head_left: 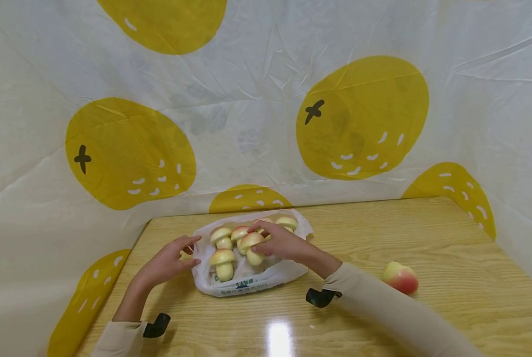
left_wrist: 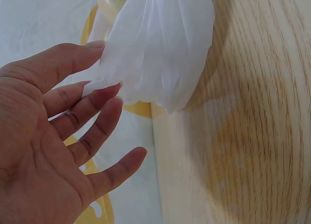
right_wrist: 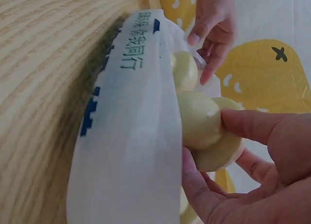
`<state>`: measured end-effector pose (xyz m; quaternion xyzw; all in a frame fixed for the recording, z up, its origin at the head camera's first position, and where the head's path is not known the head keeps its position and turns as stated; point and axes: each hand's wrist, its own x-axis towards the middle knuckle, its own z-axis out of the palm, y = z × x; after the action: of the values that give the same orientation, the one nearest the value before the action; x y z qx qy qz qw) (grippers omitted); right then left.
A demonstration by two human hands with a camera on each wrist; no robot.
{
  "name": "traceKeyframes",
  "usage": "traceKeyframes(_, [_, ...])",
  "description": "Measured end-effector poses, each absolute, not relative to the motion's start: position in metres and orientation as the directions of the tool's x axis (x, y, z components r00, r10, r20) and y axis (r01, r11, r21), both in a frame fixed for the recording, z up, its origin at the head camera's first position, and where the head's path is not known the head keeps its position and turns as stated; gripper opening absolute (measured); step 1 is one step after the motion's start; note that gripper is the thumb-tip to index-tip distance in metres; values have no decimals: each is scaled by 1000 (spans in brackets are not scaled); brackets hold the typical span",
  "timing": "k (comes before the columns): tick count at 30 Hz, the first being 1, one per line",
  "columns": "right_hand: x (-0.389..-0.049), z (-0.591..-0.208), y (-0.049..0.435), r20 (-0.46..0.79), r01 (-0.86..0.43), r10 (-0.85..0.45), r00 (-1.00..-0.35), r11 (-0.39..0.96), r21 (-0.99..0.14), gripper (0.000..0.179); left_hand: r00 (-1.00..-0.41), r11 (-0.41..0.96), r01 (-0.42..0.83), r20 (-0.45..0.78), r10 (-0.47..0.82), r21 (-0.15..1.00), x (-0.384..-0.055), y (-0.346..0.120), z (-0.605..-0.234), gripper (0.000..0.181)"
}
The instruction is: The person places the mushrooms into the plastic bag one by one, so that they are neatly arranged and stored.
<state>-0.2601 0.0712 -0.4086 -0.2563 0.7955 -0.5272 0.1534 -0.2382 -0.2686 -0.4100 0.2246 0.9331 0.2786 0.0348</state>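
A white plastic bag with printed lettering on its front lies spread on the table, its rim rolled open. Several toy mushrooms with pale stems and yellow-red caps rest inside, one of them a mushroom at the front left. My right hand pinches another mushroom between thumb and fingers, at the middle of the bag. At the bag's left edge is my left hand, thumb and fingers spread apart around the rim. In the left wrist view its fingertips touch the thin plastic without clearly gripping it.
On the right of the wooden table lies a yellow-red fruit, just beyond the right forearm. A white curtain printed with yellow fruit hangs behind the table and at its sides.
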Motion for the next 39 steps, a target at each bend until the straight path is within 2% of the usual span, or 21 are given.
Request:
traceKeyframes(18, [-250, -423, 47, 58, -378, -562, -825, 473, -796, 37, -897, 738, 395, 57, 438, 547, -239, -269, -412, 61])
traceKeyframes(27, [-250, -430, 43, -6, -326, -533, -846, 525, -786, 35, -896, 736, 397, 59, 440, 548, -239, -269, -412, 60])
traceKeyframes(34, [-249, -428, 45, -71, -252, -512, -856, 533, -808, 43, -894, 734, 400, 58, 444, 549, -239, -270, -412, 61])
traceKeyframes(39, [-249, -428, 46, -74, -236, -510, -857, 516, -823, 49, -894, 731, 398, 56, 444, 554, -240, -270, -413, 61])
